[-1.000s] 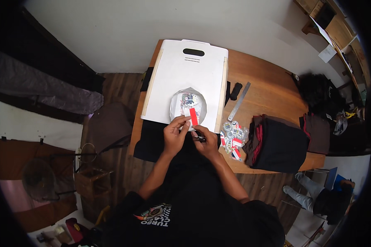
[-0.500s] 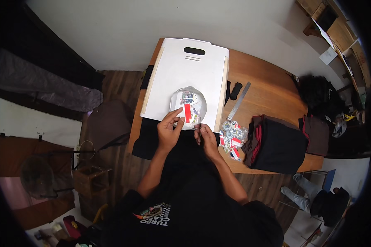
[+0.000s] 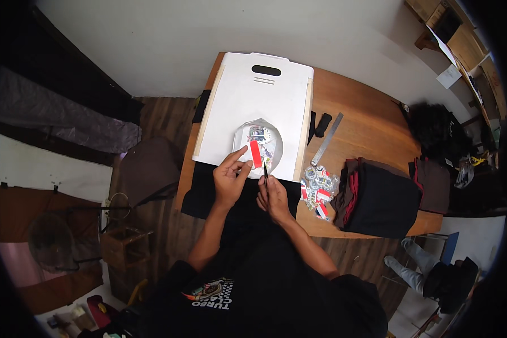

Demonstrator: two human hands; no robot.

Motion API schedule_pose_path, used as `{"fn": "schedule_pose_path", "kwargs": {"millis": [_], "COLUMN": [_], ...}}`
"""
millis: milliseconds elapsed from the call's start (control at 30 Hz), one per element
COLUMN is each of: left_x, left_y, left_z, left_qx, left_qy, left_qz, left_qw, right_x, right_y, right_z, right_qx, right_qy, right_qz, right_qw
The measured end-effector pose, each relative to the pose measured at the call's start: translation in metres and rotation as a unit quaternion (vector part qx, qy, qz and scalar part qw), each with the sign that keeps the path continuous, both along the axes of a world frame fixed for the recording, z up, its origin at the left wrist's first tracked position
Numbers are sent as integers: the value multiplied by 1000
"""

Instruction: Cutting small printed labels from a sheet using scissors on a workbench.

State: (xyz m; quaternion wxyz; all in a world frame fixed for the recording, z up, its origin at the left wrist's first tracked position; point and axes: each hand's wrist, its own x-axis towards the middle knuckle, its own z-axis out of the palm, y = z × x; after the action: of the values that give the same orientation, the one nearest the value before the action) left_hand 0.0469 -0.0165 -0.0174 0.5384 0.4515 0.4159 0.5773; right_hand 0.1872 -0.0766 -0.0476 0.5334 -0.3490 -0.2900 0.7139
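Observation:
A red-and-white strip (image 3: 256,154), like a sticker or patch, is pinched between the thumb and fingers of my left hand (image 3: 229,179). It sits over a round, pale, shallow dish-like holder (image 3: 279,143) with small printed pieces inside. My right hand (image 3: 274,200) grips a slim dark pointed tool (image 3: 265,167), whose tip is close to the strip's lower end; its exact kind is too small to tell. Beneath the dish lies a large white board (image 3: 253,98) with a handle slot.
On the wooden table (image 3: 355,118), right of the board, lie a metal ruler (image 3: 327,138), a black bundle (image 3: 323,124), a pile of printed badges (image 3: 319,183) and folded dark garments (image 3: 380,197). Black cloth (image 3: 198,191) hangs at the near edge. Another person (image 3: 448,281) is at lower right.
My right hand has turned its fingers up toward the strip, and the dark pointed tool now shows plainly in it. The strip has tilted slightly in my left hand.

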Motion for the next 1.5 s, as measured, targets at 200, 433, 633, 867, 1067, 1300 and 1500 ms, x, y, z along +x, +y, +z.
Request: {"fn": "schedule_pose_path", "kwargs": {"millis": [200,433,633,867,1067,1300,1500], "left_x": [1,0,1,1,1,0,-1], "left_y": [-1,-1,-3,-3,-4,-6,-7], "left_z": [3,2,4,3,5,6,2], "left_qx": [10,4,-7,4,20,25,-1], "left_qy": [15,5,3,18,31,32,47], "left_qz": [-5,-15,-26,-33,-26,-34,-40], "left_qw": [1000,1000,1000,999,999,999,998], "right_x": [0,0,-1,1,1,1,0], "right_y": [2,3,3,6,6,5,7], "right_z": [3,4,5,5,5,5,5], "right_qx": [22,1,-4,9,8,6,14], "right_qy": [4,14,14,12,12,20,20], "right_qz": [5,4,1,1,-7,2,-5], "right_qw": [1000,1000,1000,1000,1000,1000,1000]}}
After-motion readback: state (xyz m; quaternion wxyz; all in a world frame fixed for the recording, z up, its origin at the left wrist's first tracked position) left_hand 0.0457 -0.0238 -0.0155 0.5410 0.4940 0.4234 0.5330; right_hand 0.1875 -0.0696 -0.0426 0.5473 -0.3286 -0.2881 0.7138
